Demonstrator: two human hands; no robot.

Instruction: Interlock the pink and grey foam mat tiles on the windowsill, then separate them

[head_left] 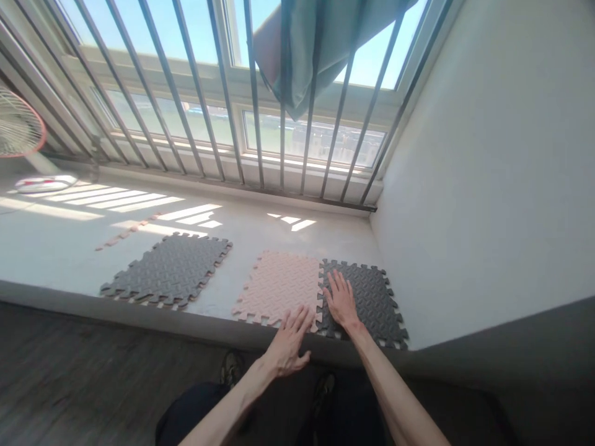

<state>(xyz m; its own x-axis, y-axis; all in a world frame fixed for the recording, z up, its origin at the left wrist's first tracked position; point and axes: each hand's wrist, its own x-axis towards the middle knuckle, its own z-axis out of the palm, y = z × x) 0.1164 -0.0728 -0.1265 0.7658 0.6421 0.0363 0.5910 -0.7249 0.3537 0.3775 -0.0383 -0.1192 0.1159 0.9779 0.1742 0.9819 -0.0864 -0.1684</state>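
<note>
A pink foam puzzle mat (281, 282) lies on the white ledge, its right edge meeting a dark grey foam puzzle mat (372, 297) beside the wall. My left hand (289, 344) is at the pink mat's front right corner, fingers stretched over its edge and the thumb apart. Flat on the left part of the dark grey mat rests my right hand (341, 298), its fingers spread near the seam. Neither hand grips anything. A second dark grey mat (170, 269) lies apart to the left, with a bare strip of ledge between it and the pink one.
A thin pink edge strip (127, 232) lies on the ledge (56, 248) at the left. Beyond it stands a fan (18, 127). Metal bars (227, 105) front the window, with a hanging cloth (302, 56). A white wall (483, 173) closes the right side.
</note>
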